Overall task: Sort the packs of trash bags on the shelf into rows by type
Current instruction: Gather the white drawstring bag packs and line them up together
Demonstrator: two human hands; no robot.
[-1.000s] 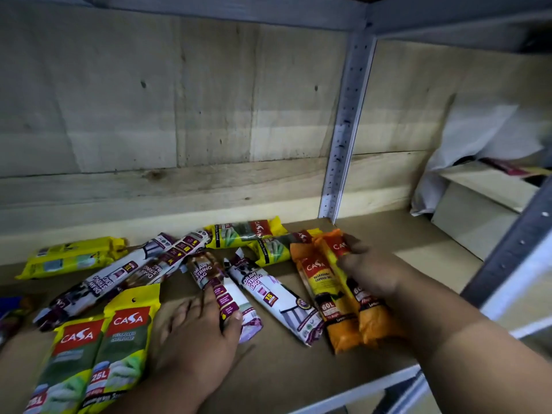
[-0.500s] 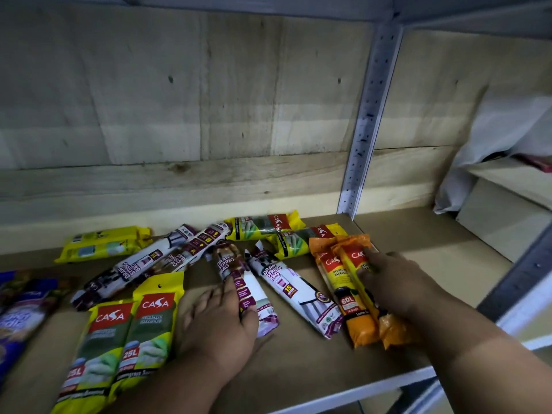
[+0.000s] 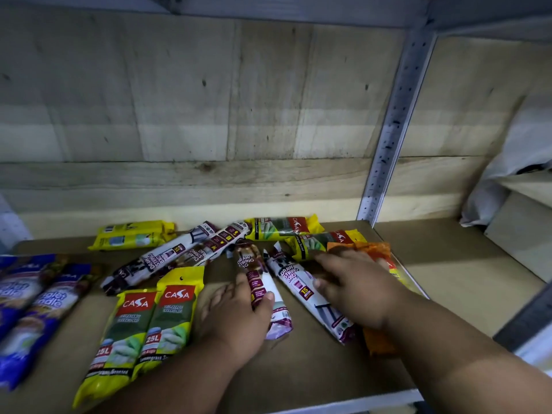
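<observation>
**Plastic packs half sorted; risk of mixing and overhang at the shelf edge**

Head view. Plastic-wrapped packs lie across the shelf [image 3: 313, 372] in several types. Two green and yellow packs [image 3: 143, 330] sit side by side, already paired near the front. Two blue packs [image 3: 33, 297] lie together at far left. Orange packs [image 3: 378, 342] lie at the right, largely hidden under the right forearm. Four white and purple drawstring packs are not yet in line: two loose drawstring packs [image 3: 176, 255] cross each other at an angle towards the back, and further yellow packs [image 3: 283, 228] lie behind them along the wall.

Risks, as judged:
- The orange packs reach close to the front edge; a drag of the forearm could push them off.
- The glossy wrappers look slippery and overlap, so pulling one pack may carry its neighbour along and undo a finished pair.
- The rear yellow packs touch the crossed drawstring packs, and types could get mixed.

Hands. The left hand [image 3: 239, 318] has thumb and fingers curled around the near drawstring pack [image 3: 257, 282], gripping it. The right hand [image 3: 355, 288] lies spread, fingers fairly straight, pressing on the other drawstring pack [image 3: 301, 288]; no closed grip is visible.
</observation>
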